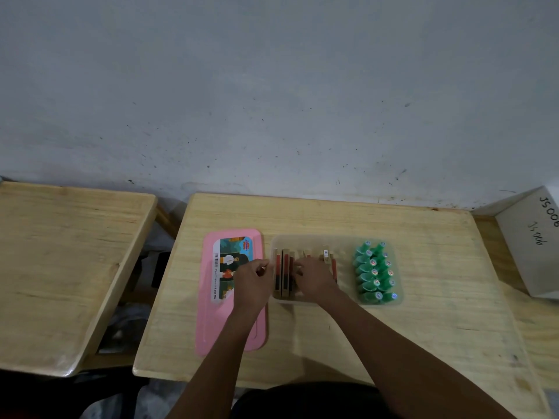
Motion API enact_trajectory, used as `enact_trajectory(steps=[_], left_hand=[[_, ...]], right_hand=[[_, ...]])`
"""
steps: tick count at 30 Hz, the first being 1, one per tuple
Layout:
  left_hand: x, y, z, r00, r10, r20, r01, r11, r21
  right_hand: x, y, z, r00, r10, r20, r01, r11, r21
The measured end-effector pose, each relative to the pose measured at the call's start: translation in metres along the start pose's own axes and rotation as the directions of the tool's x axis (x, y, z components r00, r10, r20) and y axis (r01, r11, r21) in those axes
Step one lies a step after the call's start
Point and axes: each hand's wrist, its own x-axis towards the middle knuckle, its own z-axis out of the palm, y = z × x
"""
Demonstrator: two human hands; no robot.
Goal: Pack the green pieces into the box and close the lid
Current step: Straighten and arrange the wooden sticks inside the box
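A clear plastic box [338,238] stands mid-table. Several green pieces [375,272] with round printed caps are packed in rows at its right end. Red and tan flat packs [283,273] stand on edge in its left and middle parts. The pink lid [208,322], with a printed label, lies flat on the table left of the box. My left hand [252,282] is above the lid, its curled fingers pinching the box's left rim. My right hand [314,278] is inside the box over the middle packs, fingers bent down among them; what they hold is hidden.
The box and lid sit on a light wooden table [423,267] against a grey wall. A second wooden table [60,267] stands to the left across a gap. A white carton [532,237] with handwriting sits at the right edge.
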Motion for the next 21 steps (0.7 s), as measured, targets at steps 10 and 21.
enact_trajectory(steps=[10,21], left_hand=[[0.001,-0.001,0.000,1.000,0.001,-0.006,-0.001,1.000,0.003],[0.000,0.000,0.000,1.000,-0.002,0.005,0.002,1.000,-0.002]], right_hand=[[-0.010,0.000,-0.014,0.989,0.013,-0.150,-0.069,0.924,-0.376],[-0.004,0.002,-0.013,0.981,0.135,-0.141,-0.140,0.990,-0.028]])
